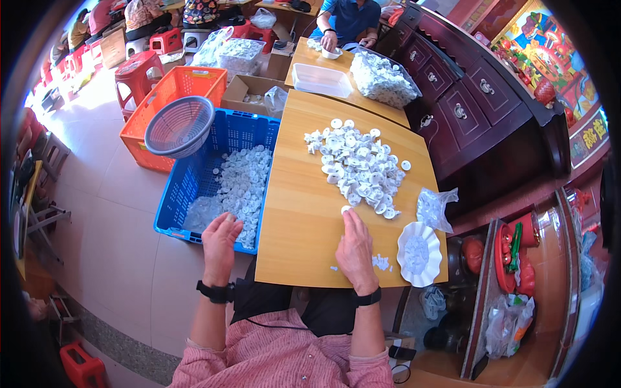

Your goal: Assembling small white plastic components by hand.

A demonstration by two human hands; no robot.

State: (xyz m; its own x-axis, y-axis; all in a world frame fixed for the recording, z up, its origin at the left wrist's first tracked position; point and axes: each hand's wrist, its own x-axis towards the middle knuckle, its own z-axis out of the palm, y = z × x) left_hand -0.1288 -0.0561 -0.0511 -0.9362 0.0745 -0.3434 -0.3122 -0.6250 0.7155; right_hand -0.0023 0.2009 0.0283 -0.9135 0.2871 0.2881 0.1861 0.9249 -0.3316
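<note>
My right hand [354, 251] reaches over the wooden table, its fingertips closed on a small white round plastic part [345, 209]. Just beyond it spreads a loose pile of white plastic parts [362, 161], disc-shaped with raised middles. My left hand [221, 240] hangs at the near edge of a blue crate [169, 207], fingers bent and pressed together; whatever they hold, if anything, is too small to name. More white parts [242, 184] fill much of that crate. Beside my right wrist, tiny white pieces [381, 262] lie scattered near a white fluted dish [419, 275] holding similar small pieces.
A grey plastic colander [180, 126] rests on the blue crate's far corner, against an orange crate [194, 81]. A clear bag [436, 208] lies at the table's right edge. Across the adjoining table, a person [349, 22] handles a small white bowl. A dark cabinet [479, 103] stands right.
</note>
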